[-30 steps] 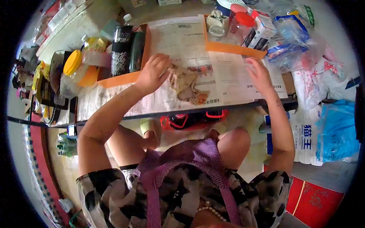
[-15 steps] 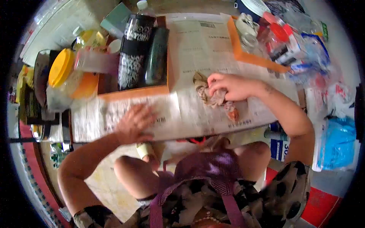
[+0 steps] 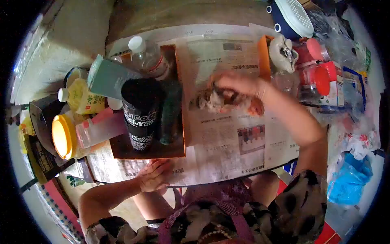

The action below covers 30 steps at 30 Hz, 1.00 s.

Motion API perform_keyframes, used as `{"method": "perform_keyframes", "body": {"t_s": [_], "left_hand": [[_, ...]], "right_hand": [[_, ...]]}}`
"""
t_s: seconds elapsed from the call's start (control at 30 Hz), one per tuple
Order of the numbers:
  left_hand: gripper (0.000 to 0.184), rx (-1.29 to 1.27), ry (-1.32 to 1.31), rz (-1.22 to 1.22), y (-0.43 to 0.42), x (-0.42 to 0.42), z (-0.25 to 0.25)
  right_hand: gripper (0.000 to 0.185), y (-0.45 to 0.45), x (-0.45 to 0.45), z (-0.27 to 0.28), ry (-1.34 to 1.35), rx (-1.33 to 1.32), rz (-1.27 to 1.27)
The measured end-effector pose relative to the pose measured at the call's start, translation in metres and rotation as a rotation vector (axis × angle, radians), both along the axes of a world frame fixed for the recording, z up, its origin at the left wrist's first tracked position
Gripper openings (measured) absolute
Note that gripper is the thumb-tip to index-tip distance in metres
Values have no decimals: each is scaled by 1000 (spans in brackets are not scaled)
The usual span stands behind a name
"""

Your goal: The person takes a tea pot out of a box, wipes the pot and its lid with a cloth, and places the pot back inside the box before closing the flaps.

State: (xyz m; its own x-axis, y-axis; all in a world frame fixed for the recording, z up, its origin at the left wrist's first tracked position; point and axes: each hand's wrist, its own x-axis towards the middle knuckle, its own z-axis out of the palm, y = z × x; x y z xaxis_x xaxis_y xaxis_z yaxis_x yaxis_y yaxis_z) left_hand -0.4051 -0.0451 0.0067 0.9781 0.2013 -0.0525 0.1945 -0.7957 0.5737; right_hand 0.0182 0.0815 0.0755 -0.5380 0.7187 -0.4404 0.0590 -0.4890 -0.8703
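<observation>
My right hand [image 3: 239,84] is curled over a crumpled beige and brown cloth-like bundle [image 3: 221,103] on the newspaper-covered table [image 3: 211,162]. The hand is blurred, and its fingertips are round the bundle's upper part. An orange-red patch shows at the bundle's right end. My left hand [image 3: 155,175] rests at the table's front edge, just below the left orange-edged box [image 3: 185,138], with its fingers apart and holding nothing.
The left box holds a black patterned cup [image 3: 140,110], a dark bottle [image 3: 170,114] and a clear bottle [image 3: 150,59]. A yellow-lidded jar [image 3: 64,136] lies left. Red-lidded jars [image 3: 321,80], a white shoe-like item [image 3: 282,53] and plastic bags [image 3: 351,175] are right.
The bundle now lies farther from the front edge, with my right hand over it. My left hand has moved from beside it to the front edge. The view has shifted.
</observation>
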Motion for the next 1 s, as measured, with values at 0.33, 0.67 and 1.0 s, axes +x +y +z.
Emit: {"method": "perform_keyframes", "body": {"t_s": [0.33,0.67,1.0], "left_hand": [[40,-39,102,141,-12,32,38],[29,-191,-91,260,203,219,174],[27,29,-67,625,440,410,137]], "right_hand": [[62,-138,1,-11,-442,501,-252],[64,-92,23,-66,-916,932,-237],[63,-93,28,-67,-929,842,-263]]}}
